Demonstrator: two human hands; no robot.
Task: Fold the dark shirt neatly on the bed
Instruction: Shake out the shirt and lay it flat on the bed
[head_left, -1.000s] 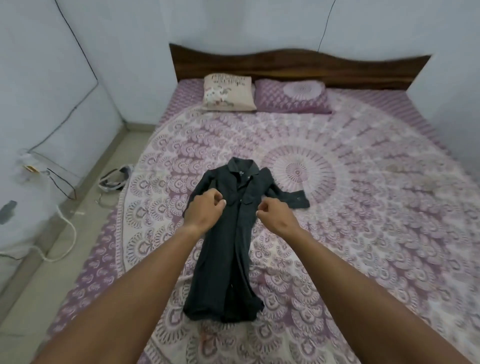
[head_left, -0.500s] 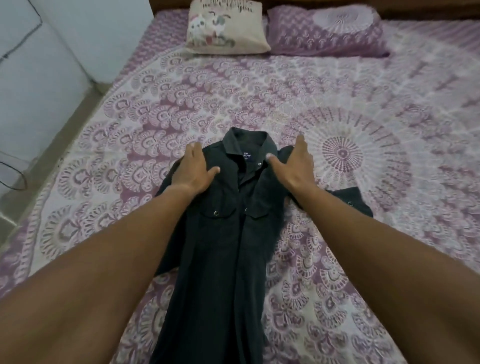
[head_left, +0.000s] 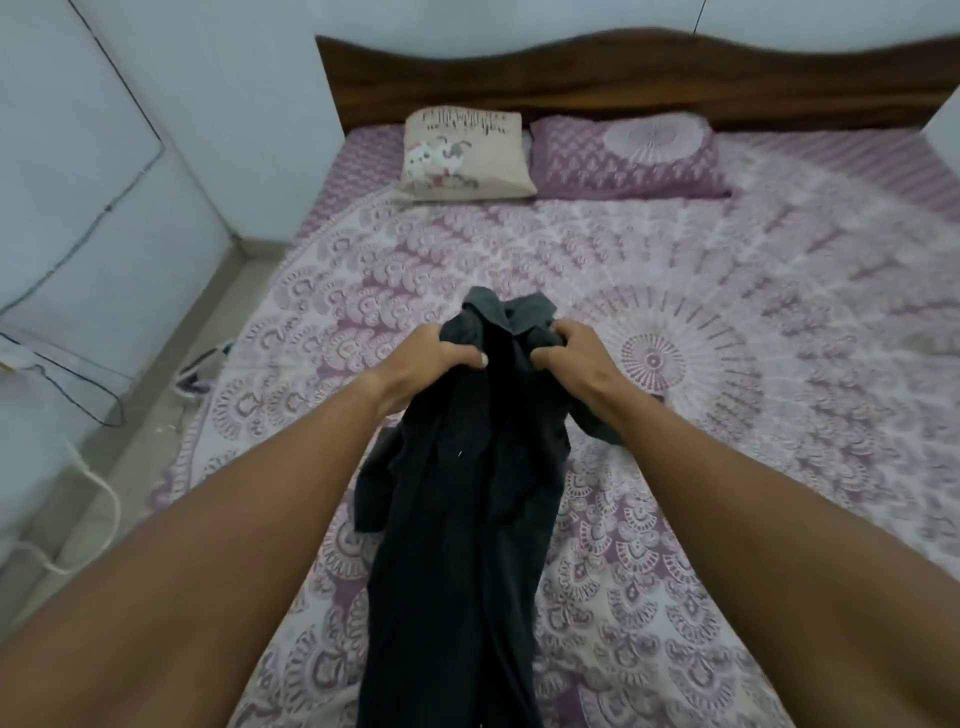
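Observation:
The dark shirt (head_left: 467, 519) hangs lifted by its shoulders over the bed (head_left: 779, 415), its collar bunched at the top and its body trailing down toward me. My left hand (head_left: 431, 358) grips the shirt's left shoulder with curled fingers. On the other shoulder my right hand (head_left: 576, 358) grips the cloth the same way. One sleeve droops at the left and the other shows under my right wrist.
A cream pillow (head_left: 465, 153) and a purple pillow (head_left: 628, 156) lie at the wooden headboard (head_left: 623, 78). The purple patterned sheet covers the whole bed. At the left are a wall, floor, cables (head_left: 93, 467) and a pair of sandals (head_left: 200, 371).
Half a second ago both hands lay flat on the shirt's shoulders as it lay on the bed. Now they grip the shoulders and have raised the shirt's top off the sheet.

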